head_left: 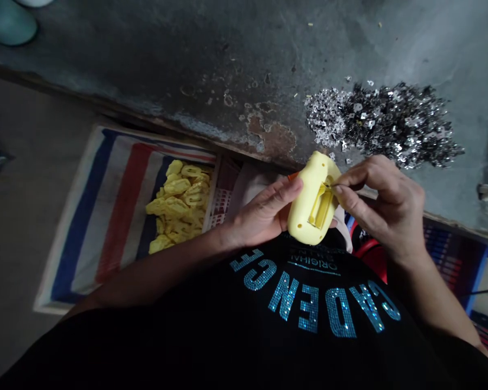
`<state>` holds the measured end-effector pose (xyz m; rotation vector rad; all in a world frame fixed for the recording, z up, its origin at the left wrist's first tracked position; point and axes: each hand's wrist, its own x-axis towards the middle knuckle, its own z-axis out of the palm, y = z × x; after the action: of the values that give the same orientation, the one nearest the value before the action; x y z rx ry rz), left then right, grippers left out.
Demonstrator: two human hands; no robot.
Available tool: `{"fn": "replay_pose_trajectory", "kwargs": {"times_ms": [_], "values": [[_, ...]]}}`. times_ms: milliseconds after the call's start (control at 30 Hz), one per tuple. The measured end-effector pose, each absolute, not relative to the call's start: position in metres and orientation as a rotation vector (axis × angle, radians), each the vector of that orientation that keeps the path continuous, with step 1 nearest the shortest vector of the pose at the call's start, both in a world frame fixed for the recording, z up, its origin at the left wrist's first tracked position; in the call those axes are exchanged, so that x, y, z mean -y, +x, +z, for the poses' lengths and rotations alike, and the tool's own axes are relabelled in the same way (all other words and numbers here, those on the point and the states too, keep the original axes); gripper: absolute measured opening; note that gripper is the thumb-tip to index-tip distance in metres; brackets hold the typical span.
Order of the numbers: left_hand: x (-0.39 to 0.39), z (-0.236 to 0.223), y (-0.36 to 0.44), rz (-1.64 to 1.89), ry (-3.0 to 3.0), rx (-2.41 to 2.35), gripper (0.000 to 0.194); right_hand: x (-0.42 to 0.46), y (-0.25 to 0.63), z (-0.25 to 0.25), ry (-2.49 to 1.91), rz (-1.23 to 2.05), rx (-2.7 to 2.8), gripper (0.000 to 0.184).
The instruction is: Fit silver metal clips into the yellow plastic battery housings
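Note:
My left hand is wrapped round a yellow plastic shell, holding it upright just above my black shirt. A slot runs down the shell's open face. My right hand is pinched at the top of that slot, thumb and forefinger pressed together on a tiny piece too small to name. A heap of small shiny metal parts lies on the worn grey table just beyond my right hand.
To the left below the table edge, a striped sack holds a pile of several yellow plastic shells. A white crate stands beside it. Red and blue crates sit at lower right. A teal object rests at the far left corner.

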<state>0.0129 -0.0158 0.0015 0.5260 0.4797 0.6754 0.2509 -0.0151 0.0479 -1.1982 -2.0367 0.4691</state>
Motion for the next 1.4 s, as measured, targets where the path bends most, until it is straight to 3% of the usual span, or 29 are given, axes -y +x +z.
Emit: {"fn": "replay_pose_trajectory", "kwargs": {"times_ms": [233, 367, 833, 1400], "values": [[0.017, 0.000, 0.016, 0.688, 0.530, -0.490, 0.086, 0.025, 0.250, 0.044, -1.264, 0.085, 2.146, 0.010], [0.018, -0.004, 0.016, 0.687, 0.526, -0.495, 0.081, 0.028, 0.249, 0.044, -1.242, 0.024, 2.179, 0.008], [0.018, -0.008, 0.016, 0.666, 0.459, -0.449, 0.086, 0.021, 0.248, 0.050, -1.201, 0.470, 1.966, 0.015], [0.020, -0.007, 0.019, 0.625, 0.473, -0.447, 0.097, 0.015, 0.244, 0.047, -1.211, 0.392, 2.026, 0.015]]}}
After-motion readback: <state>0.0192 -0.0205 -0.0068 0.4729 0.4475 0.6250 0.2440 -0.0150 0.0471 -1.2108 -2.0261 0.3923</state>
